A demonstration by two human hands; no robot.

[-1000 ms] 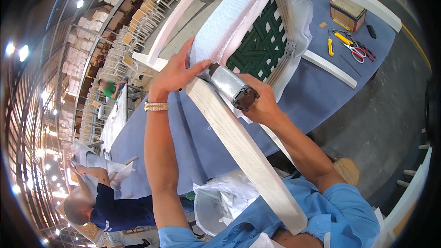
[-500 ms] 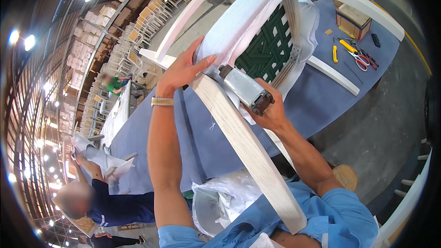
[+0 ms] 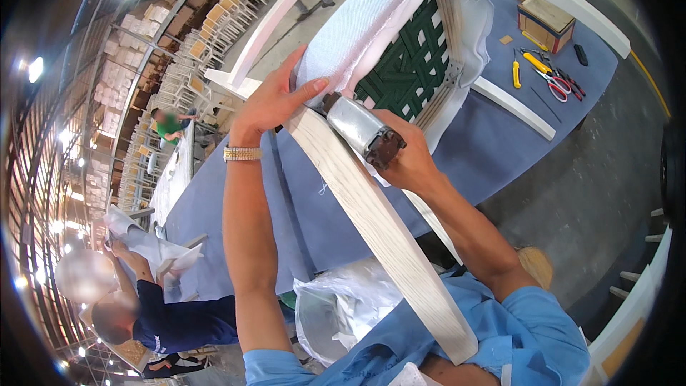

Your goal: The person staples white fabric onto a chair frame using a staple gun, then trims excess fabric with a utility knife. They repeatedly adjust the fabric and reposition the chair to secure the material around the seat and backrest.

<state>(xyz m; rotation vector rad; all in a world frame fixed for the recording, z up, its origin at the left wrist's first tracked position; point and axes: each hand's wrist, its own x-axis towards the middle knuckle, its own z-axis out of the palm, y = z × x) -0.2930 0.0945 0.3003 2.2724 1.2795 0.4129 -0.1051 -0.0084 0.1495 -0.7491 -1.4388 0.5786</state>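
An upturned white chair (image 3: 371, 221) lies on a blue-covered table (image 3: 307, 207), one long leg reaching toward my chest. Its seat shows light blue fabric (image 3: 357, 21) over white padding and green webbing (image 3: 411, 64) underneath. My left hand (image 3: 275, 96), with a gold bracelet at the wrist, presses the fabric against the seat frame, fingers spread. My right hand (image 3: 407, 161) grips a silver staple gun (image 3: 361, 129) with a dark rear cap, its nose set against the frame right beside my left thumb.
Yellow-handled tools and scissors (image 3: 539, 71) and a small wooden box (image 3: 547, 18) lie at the table's far right. A crumpled plastic sheet (image 3: 343, 300) hangs by my waist. A person in dark blue (image 3: 150, 307) works at lower left. Stacked chairs (image 3: 214, 28) fill the background.
The view has shifted slightly, so the chair and my hands sit a little higher and to the right. Both hands keep their hold at the seat frame.
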